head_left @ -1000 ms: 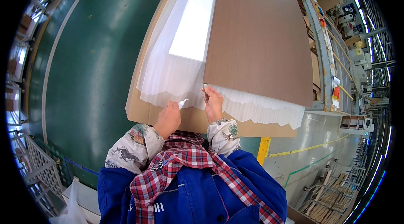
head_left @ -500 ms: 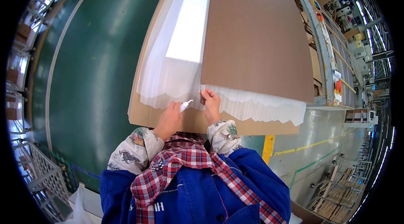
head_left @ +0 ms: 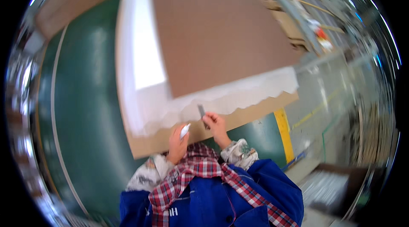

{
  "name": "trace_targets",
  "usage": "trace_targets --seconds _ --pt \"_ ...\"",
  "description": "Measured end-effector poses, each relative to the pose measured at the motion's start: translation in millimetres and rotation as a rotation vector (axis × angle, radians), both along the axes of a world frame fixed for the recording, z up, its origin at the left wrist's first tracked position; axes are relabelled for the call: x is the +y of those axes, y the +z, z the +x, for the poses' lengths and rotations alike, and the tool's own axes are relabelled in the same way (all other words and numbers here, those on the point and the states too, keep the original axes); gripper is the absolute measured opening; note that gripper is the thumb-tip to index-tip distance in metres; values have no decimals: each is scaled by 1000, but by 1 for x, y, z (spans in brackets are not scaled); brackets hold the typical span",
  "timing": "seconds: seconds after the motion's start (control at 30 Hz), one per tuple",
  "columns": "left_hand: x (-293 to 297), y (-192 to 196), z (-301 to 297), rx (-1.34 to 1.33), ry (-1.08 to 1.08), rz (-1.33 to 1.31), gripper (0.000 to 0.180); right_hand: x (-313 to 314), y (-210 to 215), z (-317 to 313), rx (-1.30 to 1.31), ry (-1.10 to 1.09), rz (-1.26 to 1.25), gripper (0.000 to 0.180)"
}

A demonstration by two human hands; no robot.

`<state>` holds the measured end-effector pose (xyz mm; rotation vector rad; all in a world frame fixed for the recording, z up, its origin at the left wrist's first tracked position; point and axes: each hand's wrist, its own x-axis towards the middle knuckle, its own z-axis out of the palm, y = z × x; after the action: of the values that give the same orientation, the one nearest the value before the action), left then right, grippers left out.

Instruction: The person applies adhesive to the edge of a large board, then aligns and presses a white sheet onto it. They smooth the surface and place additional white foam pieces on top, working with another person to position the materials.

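My left hand (head_left: 176,141) is closed round a small white squeeze bottle (head_left: 184,130), its narrow tip pointing up and to the right. Just to the right, my right hand (head_left: 216,125) pinches a short, thin dark-grey strip (head_left: 201,111) that stands out past the fingertips; motion blur hides its exact kind. Both hands are over the near edge of a cardboard sheet (head_left: 149,145). Beyond them lies a large brown panel (head_left: 217,35) on white foam wrap (head_left: 238,92) with a jagged edge. A bright white surface (head_left: 149,63) shows along the panel's left side.
Green floor (head_left: 89,99) with a pale line runs along the left. A grey metal rack (head_left: 294,11) with cardboard and wooden pieces stands at the far right. A yellow floor stripe (head_left: 283,133) lies right of the cardboard, and a dark-sided bin (head_left: 341,184) is at the lower right.
The view has swung to the right, blurring the scene. My right hand has drawn the grey strip back from the brown panel's corner. The bottle stays in my left hand.
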<state>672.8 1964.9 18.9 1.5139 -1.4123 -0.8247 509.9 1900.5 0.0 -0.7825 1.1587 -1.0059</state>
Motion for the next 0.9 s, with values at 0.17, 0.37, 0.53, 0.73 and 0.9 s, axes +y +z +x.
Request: trace_targets --seconds 0.17,0.37,0.53,0.73,0.9 --pt "0 19 -4 124 -105 132 28 53 21 -43 44 -266 -21 13" --pt "-31 -27 -51 109 -418 191 30 123 3 -112 141 -664 232 21" --pt "-40 -95 -118 91 -477 468 38 137 -43 -156 206 -781 306 28" --pt "-75 -77 -255 198 -562 470 44 91 -34 -269 49 -839 -74 19" --pt "-94 -42 -392 102 -762 354 33 109 5 -394 397 -977 -88 13"
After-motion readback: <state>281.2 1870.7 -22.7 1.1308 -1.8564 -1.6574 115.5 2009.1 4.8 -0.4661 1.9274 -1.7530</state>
